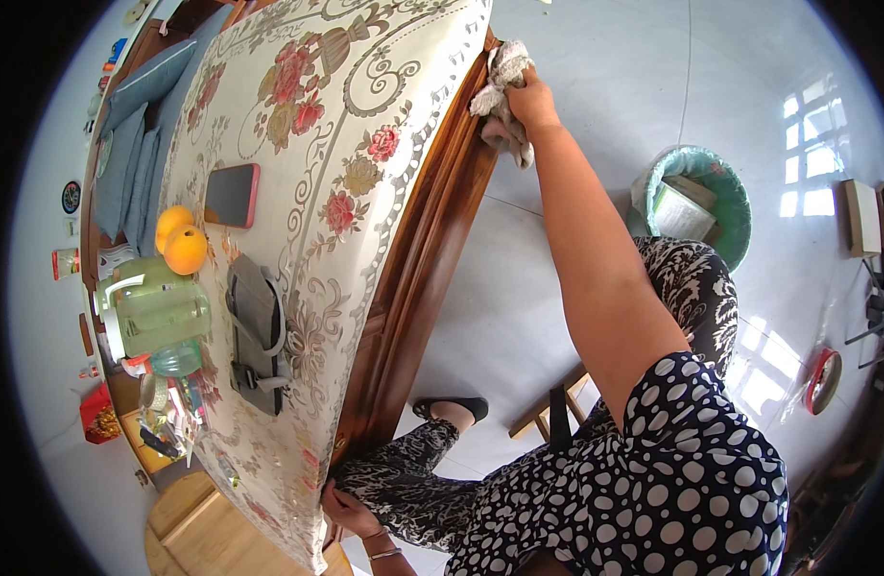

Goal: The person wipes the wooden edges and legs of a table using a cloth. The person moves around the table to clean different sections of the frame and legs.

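Observation:
My right hand (531, 102) is closed round a crumpled whitish cloth (507, 144) at the far end of the wooden table's side. The cloth lies against the carved brown edge (432, 206), and part of it hangs below my fingers. My left hand (351, 511), with a bracelet at the wrist, is at the near corner of the table, touching its edge beside the tablecloth (312, 384). Its fingers are partly hidden there. The tablecloth is cream with red roses and grey scrolls.
On the tablecloth are a phone (233, 196), two oranges (185, 250), a grey strapped pouch (255, 336) and a pale green jug (159, 317). A lined bin (740, 187) holding papers stands on the right. A wooden stool (533, 422) is beside my legs; another round wooden seat (188, 528) stands lower left.

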`<state>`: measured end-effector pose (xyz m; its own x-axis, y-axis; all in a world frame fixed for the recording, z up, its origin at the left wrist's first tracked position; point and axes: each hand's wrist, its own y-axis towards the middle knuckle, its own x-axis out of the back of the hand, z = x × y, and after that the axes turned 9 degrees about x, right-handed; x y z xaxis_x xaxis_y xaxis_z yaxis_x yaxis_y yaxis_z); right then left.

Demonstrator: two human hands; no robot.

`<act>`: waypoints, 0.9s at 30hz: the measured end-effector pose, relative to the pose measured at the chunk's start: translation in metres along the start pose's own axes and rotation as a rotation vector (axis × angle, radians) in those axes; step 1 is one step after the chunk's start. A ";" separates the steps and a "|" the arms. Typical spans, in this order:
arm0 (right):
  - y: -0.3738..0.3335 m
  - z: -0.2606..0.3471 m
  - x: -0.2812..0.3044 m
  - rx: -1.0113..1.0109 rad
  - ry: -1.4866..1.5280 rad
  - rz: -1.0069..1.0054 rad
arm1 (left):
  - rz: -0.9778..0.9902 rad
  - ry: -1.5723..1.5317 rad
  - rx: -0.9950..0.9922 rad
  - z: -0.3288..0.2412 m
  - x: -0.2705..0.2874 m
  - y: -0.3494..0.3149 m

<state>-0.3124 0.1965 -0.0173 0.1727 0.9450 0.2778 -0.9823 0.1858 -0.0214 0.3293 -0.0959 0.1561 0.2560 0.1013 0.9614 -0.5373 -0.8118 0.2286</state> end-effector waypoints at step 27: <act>-0.371 0.021 -0.073 0.209 0.145 0.351 | -0.216 -0.248 -0.066 0.046 0.002 -0.030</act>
<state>0.0383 0.0531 -0.0096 -0.1809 0.9720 0.1500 -0.9742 -0.1980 0.1086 0.3830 -0.0984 0.1441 0.5533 0.1171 0.8247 -0.4982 -0.7469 0.4403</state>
